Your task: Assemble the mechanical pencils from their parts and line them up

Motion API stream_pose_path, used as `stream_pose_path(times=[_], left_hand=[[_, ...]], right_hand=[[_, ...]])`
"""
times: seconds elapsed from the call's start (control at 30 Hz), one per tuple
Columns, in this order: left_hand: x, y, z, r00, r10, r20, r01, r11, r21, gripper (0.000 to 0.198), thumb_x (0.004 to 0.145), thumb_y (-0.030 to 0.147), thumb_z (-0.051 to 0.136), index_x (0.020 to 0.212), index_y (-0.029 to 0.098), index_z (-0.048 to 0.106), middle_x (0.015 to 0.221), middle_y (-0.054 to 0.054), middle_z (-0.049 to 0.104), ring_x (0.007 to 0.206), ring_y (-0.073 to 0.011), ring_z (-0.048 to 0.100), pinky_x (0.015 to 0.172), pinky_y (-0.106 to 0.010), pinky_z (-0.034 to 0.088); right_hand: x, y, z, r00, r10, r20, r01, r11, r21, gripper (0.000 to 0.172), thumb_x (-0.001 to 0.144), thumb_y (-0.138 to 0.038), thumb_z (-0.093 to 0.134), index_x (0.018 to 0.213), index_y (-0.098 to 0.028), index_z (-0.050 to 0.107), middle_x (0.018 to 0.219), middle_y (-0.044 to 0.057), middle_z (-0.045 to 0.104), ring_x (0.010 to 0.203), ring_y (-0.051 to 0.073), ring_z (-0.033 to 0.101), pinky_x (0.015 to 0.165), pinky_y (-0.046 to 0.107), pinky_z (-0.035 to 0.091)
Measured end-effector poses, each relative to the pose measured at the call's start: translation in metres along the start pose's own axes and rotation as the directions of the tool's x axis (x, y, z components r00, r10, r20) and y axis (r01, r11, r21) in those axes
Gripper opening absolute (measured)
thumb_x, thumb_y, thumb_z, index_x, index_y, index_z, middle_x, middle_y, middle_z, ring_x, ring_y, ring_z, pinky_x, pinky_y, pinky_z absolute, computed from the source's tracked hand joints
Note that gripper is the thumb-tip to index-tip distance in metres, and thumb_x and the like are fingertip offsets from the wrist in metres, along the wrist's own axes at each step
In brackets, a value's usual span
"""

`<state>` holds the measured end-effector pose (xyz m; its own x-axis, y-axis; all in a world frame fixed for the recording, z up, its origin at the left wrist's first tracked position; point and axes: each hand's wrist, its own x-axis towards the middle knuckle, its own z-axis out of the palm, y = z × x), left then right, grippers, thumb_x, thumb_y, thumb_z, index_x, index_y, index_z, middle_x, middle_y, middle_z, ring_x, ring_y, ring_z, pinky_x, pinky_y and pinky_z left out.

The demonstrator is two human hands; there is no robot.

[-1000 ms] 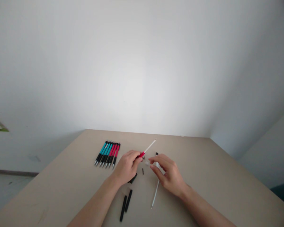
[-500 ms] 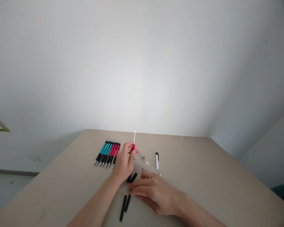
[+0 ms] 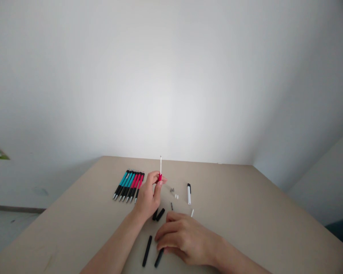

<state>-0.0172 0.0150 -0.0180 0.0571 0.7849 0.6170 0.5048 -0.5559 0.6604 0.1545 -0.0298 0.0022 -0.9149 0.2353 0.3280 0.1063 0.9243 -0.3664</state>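
My left hand [image 3: 146, 198] pinches a pink-red pen barrel [image 3: 160, 177] upright between thumb and fingers. A thin white refill [image 3: 160, 165] sticks up out of its top. Nearer to me, my right hand [image 3: 187, 236] is closed with its fingertips on one end of a black pen grip sleeve [image 3: 159, 258], low over the table. Another black sleeve [image 3: 147, 251] lies to the left of it. Two short black pieces [image 3: 160, 214] lie between my hands, one partly hidden by my left hand.
Several blue and pink pens [image 3: 128, 185] lie in a row at the left on the beige table [image 3: 231, 201]. A white pen barrel with a black clip [image 3: 189, 194], small white pieces [image 3: 176, 196], small grey springs [image 3: 172, 190] and a dark thin piece [image 3: 172, 206] lie mid-table. A wall stands behind.
My right hand has drawn slightly toward me, and the black sleeve at its fingertips has shifted nearer and rightward. My left hand keeps its hold, barely moved.
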Motion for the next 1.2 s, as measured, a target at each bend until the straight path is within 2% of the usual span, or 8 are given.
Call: stream_pose_path(times=[0.2,0.37,0.57,0.73,0.83,0.93,1.07,1.2], left_hand=[[0.001,-0.001,-0.001,1.0,0.007,0.001,-0.007,1.0,0.018,0.017,0.092,0.023,0.036,0.106,0.018,0.045,0.088,-0.006,0.062,0.081,-0.0156,0.06,0.076,-0.029,0.046],[-0.003,-0.002,0.001,1.0,-0.028,0.001,0.028,0.997,-0.069,0.025,0.094,0.028,0.034,0.115,0.018,0.042,0.084,-0.003,0.057,0.071,-0.0132,0.054,0.07,-0.026,0.044],[-0.007,-0.002,-0.001,0.996,-0.083,-0.023,0.083,0.996,0.024,0.024,0.093,0.032,0.038,0.11,0.018,0.048,0.072,0.001,0.053,0.059,-0.0113,0.047,0.057,-0.022,0.037],[-0.004,0.0,-0.003,0.997,-0.041,0.072,0.034,0.995,0.099,0.024,0.095,0.032,0.032,0.091,0.019,0.052,0.059,0.004,0.044,0.053,-0.0109,0.044,0.053,-0.021,0.031],[-0.003,0.003,-0.004,0.993,-0.044,0.11,0.029,0.99,0.137,0.025,0.095,0.033,0.031,0.086,0.02,0.051,0.059,0.004,0.045,0.053,-0.0111,0.046,0.052,-0.021,0.031],[-0.003,0.006,-0.006,0.99,-0.043,0.136,0.02,0.985,0.169,0.024,0.094,0.036,0.035,0.092,0.02,0.053,0.059,0.004,0.049,0.052,-0.0116,0.047,0.053,-0.021,0.032],[-0.002,0.007,-0.009,0.984,0.015,0.177,-0.047,0.983,0.18,0.027,0.095,0.033,0.034,0.089,0.02,0.057,0.072,-0.001,0.058,0.067,-0.0133,0.054,0.063,-0.022,0.037],[-0.002,0.007,-0.011,0.975,0.014,0.224,-0.057,0.981,0.187,0.029,0.095,0.031,0.034,0.081,0.019,0.056,0.071,-0.001,0.056,0.065,-0.0129,0.051,0.061,-0.022,0.036]], right_hand=[[-0.002,0.002,0.004,0.999,0.032,0.041,-0.03,0.999,-0.039,0.022,0.084,-0.008,0.047,0.094,-0.019,0.063,0.086,0.004,0.068,0.079,0.017,0.056,0.073,0.026,0.043],[-0.005,0.0,0.0,0.991,0.129,0.035,-0.128,0.991,-0.027,0.035,0.078,-0.01,0.049,0.11,-0.019,0.059,0.096,0.007,0.061,0.087,0.018,0.056,0.077,0.027,0.045],[-0.012,0.002,-0.006,0.947,0.228,-0.228,-0.226,0.974,0.034,0.036,0.074,-0.004,0.045,0.104,-0.019,0.059,0.096,0.009,0.056,0.084,0.019,0.055,0.072,0.028,0.046],[-0.013,0.006,-0.006,0.81,0.332,-0.483,-0.319,0.941,0.112,0.023,0.082,-0.008,0.046,0.1,-0.018,0.055,0.091,0.008,0.057,0.08,0.018,0.054,0.071,0.029,0.046],[-0.014,0.01,-0.004,0.7,0.425,-0.574,-0.414,0.896,0.159,0.014,0.083,-0.015,0.05,0.095,-0.019,0.055,0.081,0.005,0.057,0.067,0.014,0.051,0.06,0.025,0.045],[-0.017,0.019,0.002,0.558,0.537,-0.632,-0.501,0.826,0.259,0.009,0.084,-0.021,0.052,0.092,-0.019,0.055,0.069,0.0,0.051,0.057,0.012,0.045,0.049,0.021,0.041],[-0.02,0.034,0.01,0.394,0.634,-0.665,-0.489,0.757,0.433,0.019,0.084,-0.027,0.055,0.101,-0.019,0.051,0.072,-0.001,0.053,0.057,0.01,0.047,0.046,0.019,0.041],[-0.02,0.043,0.012,0.316,0.682,-0.66,-0.434,0.722,0.538,0.023,0.083,-0.033,0.057,0.101,-0.018,0.052,0.078,0.003,0.059,0.061,0.011,0.05,0.046,0.019,0.041]])
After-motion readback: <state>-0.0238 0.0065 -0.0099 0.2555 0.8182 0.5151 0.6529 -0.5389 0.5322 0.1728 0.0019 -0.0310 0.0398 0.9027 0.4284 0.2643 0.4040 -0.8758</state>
